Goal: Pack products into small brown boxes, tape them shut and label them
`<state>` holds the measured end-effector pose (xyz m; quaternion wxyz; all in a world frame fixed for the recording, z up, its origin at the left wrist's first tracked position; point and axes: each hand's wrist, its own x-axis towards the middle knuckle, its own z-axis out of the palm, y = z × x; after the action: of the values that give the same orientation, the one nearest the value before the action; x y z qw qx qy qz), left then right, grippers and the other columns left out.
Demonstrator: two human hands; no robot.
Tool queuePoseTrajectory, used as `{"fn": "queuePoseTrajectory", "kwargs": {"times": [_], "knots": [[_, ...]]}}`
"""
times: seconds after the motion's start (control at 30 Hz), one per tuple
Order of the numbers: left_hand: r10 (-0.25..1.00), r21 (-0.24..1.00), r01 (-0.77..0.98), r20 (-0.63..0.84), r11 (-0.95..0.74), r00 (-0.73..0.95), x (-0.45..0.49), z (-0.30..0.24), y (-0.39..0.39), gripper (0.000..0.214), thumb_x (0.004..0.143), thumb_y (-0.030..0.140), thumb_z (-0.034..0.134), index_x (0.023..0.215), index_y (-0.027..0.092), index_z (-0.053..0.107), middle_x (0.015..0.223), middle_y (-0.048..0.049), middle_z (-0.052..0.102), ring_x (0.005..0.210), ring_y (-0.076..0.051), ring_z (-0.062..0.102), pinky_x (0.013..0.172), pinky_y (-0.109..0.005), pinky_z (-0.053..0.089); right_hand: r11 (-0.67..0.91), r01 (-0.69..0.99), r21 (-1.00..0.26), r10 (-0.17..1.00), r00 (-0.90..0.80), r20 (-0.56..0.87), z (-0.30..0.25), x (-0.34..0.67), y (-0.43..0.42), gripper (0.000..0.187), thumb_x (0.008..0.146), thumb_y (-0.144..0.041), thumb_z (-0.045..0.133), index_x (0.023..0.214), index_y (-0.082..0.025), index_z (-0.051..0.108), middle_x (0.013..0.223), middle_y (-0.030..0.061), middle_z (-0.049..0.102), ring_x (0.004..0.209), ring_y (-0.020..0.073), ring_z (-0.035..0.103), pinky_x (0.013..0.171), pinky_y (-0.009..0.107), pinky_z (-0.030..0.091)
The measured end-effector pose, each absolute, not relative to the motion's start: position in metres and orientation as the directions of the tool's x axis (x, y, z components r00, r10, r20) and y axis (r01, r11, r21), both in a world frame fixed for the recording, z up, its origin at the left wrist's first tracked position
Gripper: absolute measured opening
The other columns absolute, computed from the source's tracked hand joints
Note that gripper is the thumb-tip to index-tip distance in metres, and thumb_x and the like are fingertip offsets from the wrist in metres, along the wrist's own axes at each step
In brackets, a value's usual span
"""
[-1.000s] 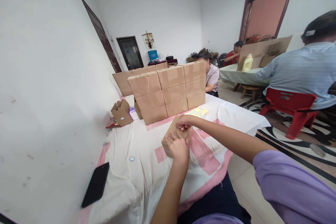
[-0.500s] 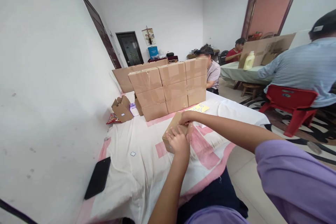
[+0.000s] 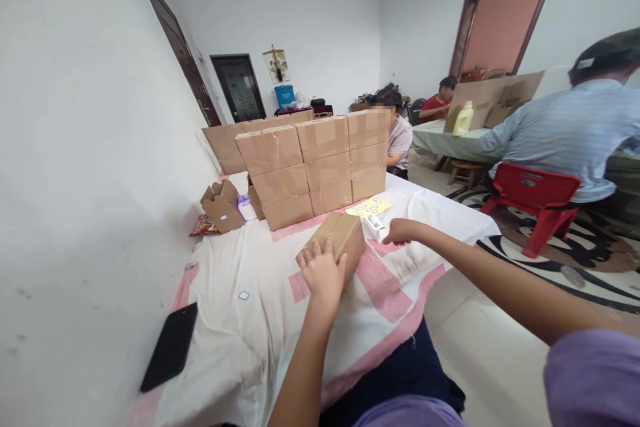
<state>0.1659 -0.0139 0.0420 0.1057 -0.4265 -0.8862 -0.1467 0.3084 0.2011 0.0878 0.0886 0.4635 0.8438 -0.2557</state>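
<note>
A closed brown cardboard box point(image 3: 345, 233) sits on the cloth in front of me. My left hand point(image 3: 323, 273) lies on its top at the near left, fingers spread and flat. Just right of the box is a small white box point(image 3: 375, 228) with a greyish patch on its upper face. The fingers of my right hand point(image 3: 399, 231) are curled at its right end, and the fingertips are partly hidden. Behind it lies a yellow sheet point(image 3: 367, 207) bearing several small blue-edged labels. One loose label point(image 3: 243, 295) rests on the cloth to the left.
Stacked cardboard boxes point(image 3: 305, 170) form a wall at the back of the table. An open carton point(image 3: 223, 207) and a purple-white packet point(image 3: 246, 207) stand beside it. A black phone point(image 3: 170, 347) lies at the left edge. Other people sit beyond, one on a red chair point(image 3: 537, 187).
My right hand has left the cardboard box and moved right to the small white box. My left hand stays on the cardboard box. The view has shifted slightly.
</note>
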Motion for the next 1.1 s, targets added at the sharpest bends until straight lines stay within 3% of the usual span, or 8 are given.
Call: {"fn": "queuePoseTrajectory", "kwargs": {"times": [0.1, 0.2, 0.33, 0.43, 0.57, 0.67, 0.87, 1.1], "knots": [[0.740, 0.189, 0.808, 0.329, 0.557, -0.587, 0.138, 0.041, -0.029, 0.055, 0.093, 0.050, 0.055, 0.146, 0.035, 0.052, 0.158, -0.0055, 0.047, 0.146, -0.034, 0.038, 0.120, -0.059, 0.025, 0.347, 0.829, -0.439, 0.796, -0.508, -0.330, 0.055, 0.359, 0.222, 0.044, 0.085, -0.037, 0.061, 0.046, -0.019, 0.052, 0.046, 0.0026, 0.051, 0.040, 0.0110, 0.039, 0.047, 0.029, 0.031], [0.731, 0.211, 0.827, 0.389, 0.521, -0.560, 0.117, 0.020, -0.045, 0.058, 0.092, 0.050, 0.057, 0.148, 0.037, 0.049, 0.164, -0.0019, 0.037, 0.154, -0.035, 0.023, 0.123, -0.066, 0.016, 0.217, 0.721, -0.658, 0.897, -0.413, -0.156, 0.016, 0.392, 0.256, 0.043, 0.083, -0.039, 0.060, 0.046, -0.020, 0.049, 0.046, 0.0030, 0.052, 0.041, 0.0109, 0.038, 0.048, 0.029, 0.030], [0.604, 0.309, 0.836, 0.583, 0.453, -0.543, 0.104, -0.025, -0.061, 0.068, 0.091, 0.048, 0.058, 0.153, 0.027, 0.042, 0.168, -0.0095, 0.026, 0.155, -0.036, 0.024, 0.123, -0.058, 0.028, 0.295, 0.595, -0.748, 0.920, -0.388, 0.054, -0.021, 0.387, 0.307, 0.039, 0.079, -0.045, 0.060, 0.050, -0.020, 0.053, 0.051, 0.0051, 0.058, 0.050, 0.0145, 0.047, 0.054, 0.030, 0.035], [0.564, 0.349, 0.876, 0.671, 0.333, -0.481, 0.099, -0.038, -0.065, 0.067, 0.091, 0.037, 0.062, 0.153, 0.029, 0.039, 0.168, -0.0115, 0.023, 0.152, -0.034, 0.031, 0.117, -0.054, 0.039, 0.328, 0.545, -0.772, 0.918, -0.376, 0.124, -0.026, 0.350, 0.334, 0.033, 0.077, -0.047, 0.060, 0.059, -0.020, 0.057, 0.056, 0.0032, 0.061, 0.055, 0.0164, 0.050, 0.057, 0.031, 0.037], [0.575, 0.180, 0.928, 0.742, 0.326, -0.346, 0.091, -0.020, -0.061, 0.070, 0.081, 0.032, 0.077, 0.145, 0.028, 0.048, 0.161, -0.0156, 0.037, 0.149, -0.039, 0.035, 0.117, -0.060, 0.036, 0.411, 0.400, -0.819, 0.890, -0.373, 0.264, -0.010, 0.291, 0.336, 0.028, 0.083, -0.044, 0.061, 0.070, -0.019, 0.062, 0.063, 0.0010, 0.060, 0.061, 0.0164, 0.050, 0.060, 0.031, 0.038], [0.640, 0.027, 0.940, 0.726, 0.340, -0.252, 0.089, 0.000, -0.058, 0.069, 0.076, 0.031, 0.081, 0.139, 0.025, 0.053, 0.151, -0.0191, 0.048, 0.145, -0.042, 0.037, 0.117, -0.063, 0.033, 0.519, 0.198, -0.831, 0.793, -0.475, 0.382, 0.015, 0.260, 0.303, 0.025, 0.090, -0.038, 0.060, 0.073, -0.020, 0.061, 0.067, 0.0010, 0.059, 0.063, 0.0161, 0.051, 0.060, 0.031, 0.039], [0.708, -0.009, 0.940, 0.661, 0.341, -0.250, 0.093, 0.044, -0.049, 0.049, 0.083, 0.027, 0.072, 0.130, 0.024, 0.058, 0.143, -0.0181, 0.052, 0.139, -0.040, 0.041, 0.115, -0.064, 0.029, 0.783, -0.232, -0.578, 0.287, -0.689, 0.666, 0.055, 0.230, 0.227, 0.009, 0.093, -0.021, 0.060, 0.094, -0.022, 0.070, 0.098, 0.0071, 0.067, 0.093, 0.0224, 0.060, 0.085, 0.039, 0.048], [0.828, 0.067, 0.956, 0.484, 0.286, -0.282, 0.088, 0.094, -0.005, 0.017, 0.093, 0.034, 0.061, 0.108, 0.027, 0.065, 0.123, -0.0072, 0.064, 0.114, -0.026, 0.059, 0.095, -0.047, 0.033, 0.808, -0.316, -0.497, 0.140, -0.716, 0.684, 0.045, 0.207, 0.205, 0.008, 0.095, -0.017, 0.059, 0.094, -0.019, 0.066, 0.083, 0.0038, 0.066, 0.081, 0.0192, 0.058, 0.076, 0.036, 0.045]]}}
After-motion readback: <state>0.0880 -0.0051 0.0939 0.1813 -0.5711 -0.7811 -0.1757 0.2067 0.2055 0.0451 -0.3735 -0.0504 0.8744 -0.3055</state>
